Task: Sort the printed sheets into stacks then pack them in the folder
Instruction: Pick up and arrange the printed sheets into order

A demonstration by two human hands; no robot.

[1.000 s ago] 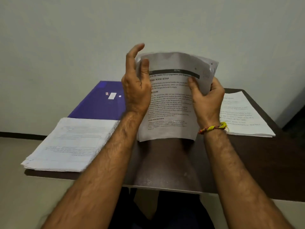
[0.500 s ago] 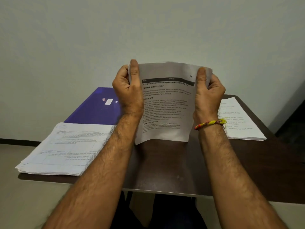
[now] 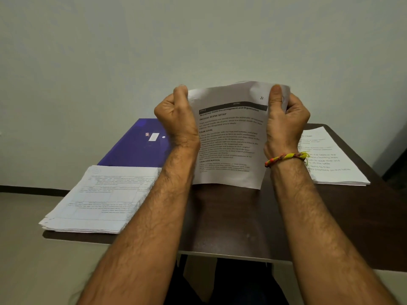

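I hold a bundle of printed sheets [image 3: 229, 139] upright above the middle of the dark table [image 3: 231, 216], its front page showing bold headings. My left hand [image 3: 176, 115] grips its left edge and my right hand [image 3: 286, 119] grips its right edge, thumb on the front near the top corner. A stack of printed sheets with tables [image 3: 103, 199] lies on the table's left, overhanging the front edge. Another stack with larger text [image 3: 330, 159] lies at the right, partly hidden by my right wrist. A blue folder [image 3: 136, 146] lies flat at the back left.
A pale wall [image 3: 198, 40] rises directly behind the table. The table's front edge [image 3: 220, 254] is close to my body, with floor visible at the left. Bare table surface shows between the two stacks under my forearms.
My left hand went from raised open fingers to a grip on the bundle's left edge. My right hand shifted up toward the top right corner. The bundle now stands straighter and squarer.
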